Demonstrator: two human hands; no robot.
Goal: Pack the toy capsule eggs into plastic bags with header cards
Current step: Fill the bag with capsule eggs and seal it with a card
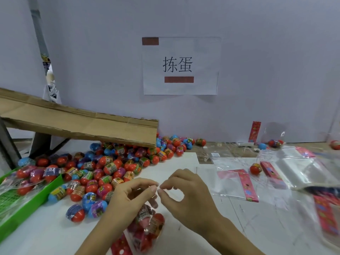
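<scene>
Both pinching the mouth of a filled plastic bag [147, 229]: left hand [128, 197], right hand [185, 196], thumb to fingertip. Loose capsule eggs [103, 168] heaped far left, by a green tray [27, 205].

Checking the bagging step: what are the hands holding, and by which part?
Both hands, left hand and right hand, pinch the open top edge of the filled plastic bag.

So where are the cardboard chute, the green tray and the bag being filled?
cardboard chute [81, 124]: head view, middle of its sloping floor.
green tray [27, 205]: head view, its near wall.
filled bag [147, 229]: head view, the eggs showing through its clear plastic.
</scene>
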